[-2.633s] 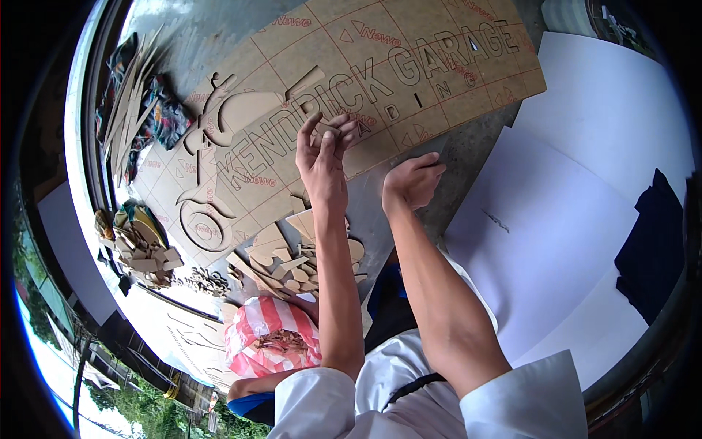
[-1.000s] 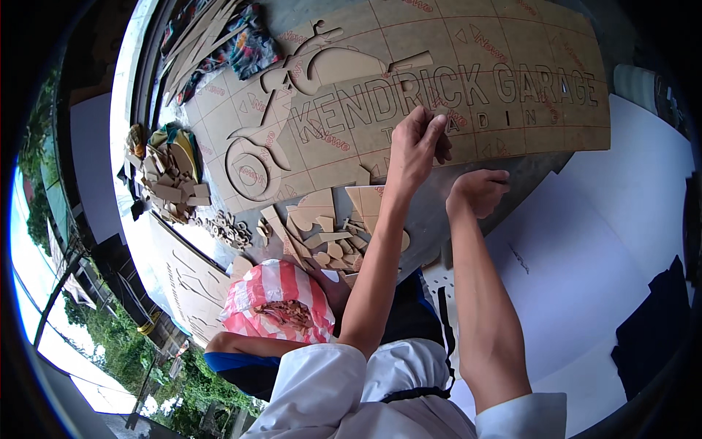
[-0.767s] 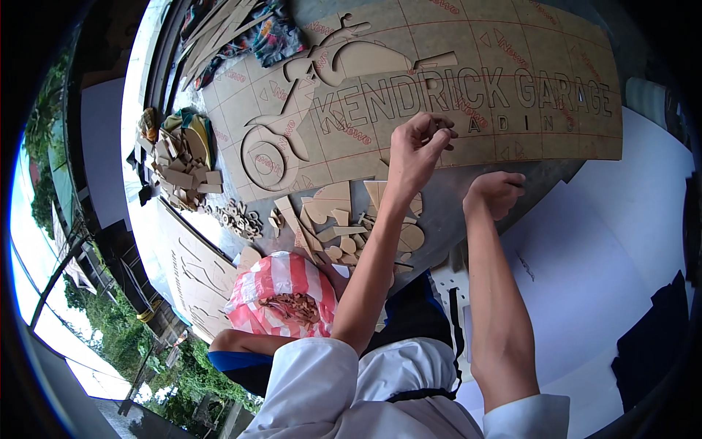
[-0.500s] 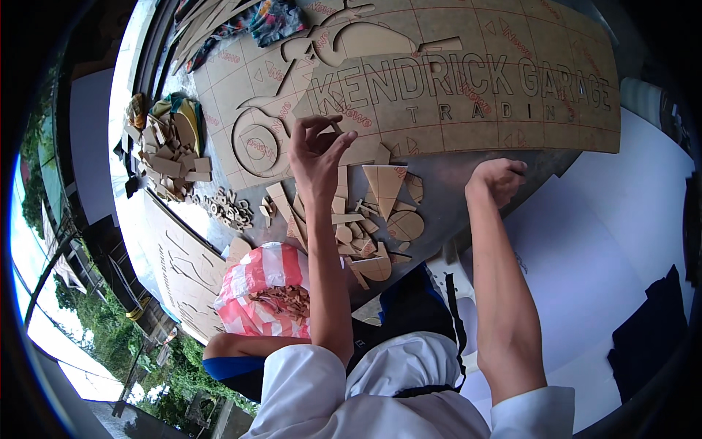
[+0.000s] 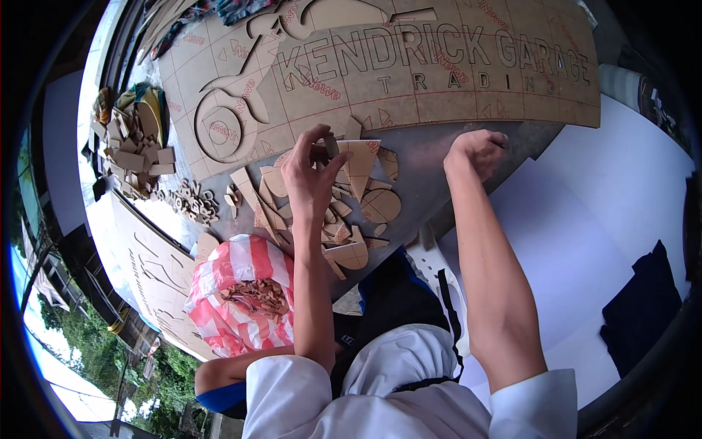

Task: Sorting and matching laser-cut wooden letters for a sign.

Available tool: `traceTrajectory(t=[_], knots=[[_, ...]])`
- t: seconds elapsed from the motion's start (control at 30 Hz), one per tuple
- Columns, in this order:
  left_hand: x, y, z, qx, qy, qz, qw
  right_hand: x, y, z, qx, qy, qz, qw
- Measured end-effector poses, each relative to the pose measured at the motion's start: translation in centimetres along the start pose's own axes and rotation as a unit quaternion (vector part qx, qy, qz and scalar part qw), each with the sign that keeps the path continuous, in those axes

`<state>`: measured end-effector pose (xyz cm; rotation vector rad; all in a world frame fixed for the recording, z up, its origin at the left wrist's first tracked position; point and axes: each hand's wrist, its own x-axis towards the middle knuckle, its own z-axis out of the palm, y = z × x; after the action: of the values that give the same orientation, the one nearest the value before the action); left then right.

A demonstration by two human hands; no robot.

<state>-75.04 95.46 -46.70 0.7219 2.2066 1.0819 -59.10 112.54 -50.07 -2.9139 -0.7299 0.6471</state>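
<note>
My left hand [image 5: 311, 175] is raised over the table's near edge, thumb and fingers curled round a small brown cut piece [image 5: 331, 145]. To its right, my right hand [image 5: 475, 154] is closed with the fingers curled under; a small dark thing shows at the fingertips, too small to name. Beyond both hands lies a large brown paper-covered sheet [image 5: 409, 106] with letters and a motorcycle-like outline cut through it. Below and beside my left hand is a loose pile of brown offcuts [image 5: 344, 216], among them a wedge-shaped piece [image 5: 359, 162] and a round piece [image 5: 382, 206].
A red-and-white striped plastic bag [image 5: 248, 256] holding small brown scraps stands left of my left forearm. Small cut letters [image 5: 191, 203] lie in a heap further left, with a pile of rectangular offcuts [image 5: 135, 154] behind them. White sheeting [image 5: 570, 241] spreads at the right.
My view has shifted, so the sheet and table sit higher and further left. My left hand has come nearer the offcut pile, still pinching. My right hand stays closed.
</note>
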Motion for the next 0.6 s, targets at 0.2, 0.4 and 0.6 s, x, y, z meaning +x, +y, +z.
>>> traceTrajectory(t=[0.2, 0.4, 0.6], knots=[[-0.1, 0.9, 0.5, 0.009, -0.069, 0.109, 0.992, 1.2, 0.6, 0.2, 0.018, 0.001, -0.005, 1.000], [-2.8, -0.5, -2.0, 0.086, -0.109, 0.232, 0.963, 1.0, 0.9, 0.2, 0.029, 0.016, -0.024, 0.999], [-5.5, -1.8, -7.5, 0.212, -0.141, 0.282, 0.925, -0.6, 1.1, -0.6, 0.031, -0.011, -0.041, 0.999]])
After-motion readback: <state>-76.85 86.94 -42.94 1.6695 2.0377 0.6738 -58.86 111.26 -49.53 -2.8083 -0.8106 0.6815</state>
